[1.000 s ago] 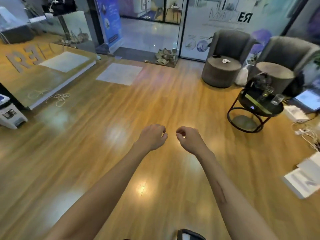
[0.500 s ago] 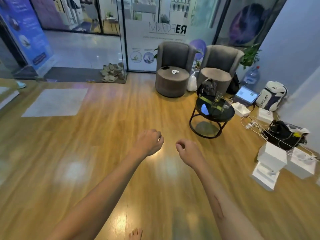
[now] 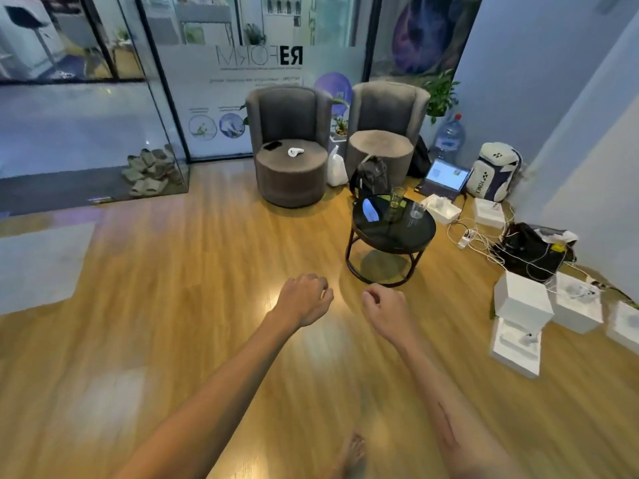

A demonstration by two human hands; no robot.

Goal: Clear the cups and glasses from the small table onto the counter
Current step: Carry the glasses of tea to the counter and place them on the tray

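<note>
left hand point(image 3: 304, 299), right hand point(image 3: 385, 307), loosely curled, empty

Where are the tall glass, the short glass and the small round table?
tall glass point(image 3: 396, 202), head view, middle of its body
short glass point(image 3: 417, 211), head view, its side wall
small round table point(image 3: 387, 235), head view, bare dark top

The floor point(image 3: 173, 305) is warm honey-brown wood with a plank grain and pale glossy reflections. The small round table point(image 3: 387, 236) is black, top and frame alike. On it stand two clear glasses: the taller glass point(image 3: 394, 202) shows a yellow-green tint, the shorter glass point(image 3: 416, 212) none. Both armchairs point(image 3: 288, 146) are dark grey. The backpack point(image 3: 494, 171) is white with navy trim and lettering. The boxes point(image 3: 522, 299) are white.
</note>
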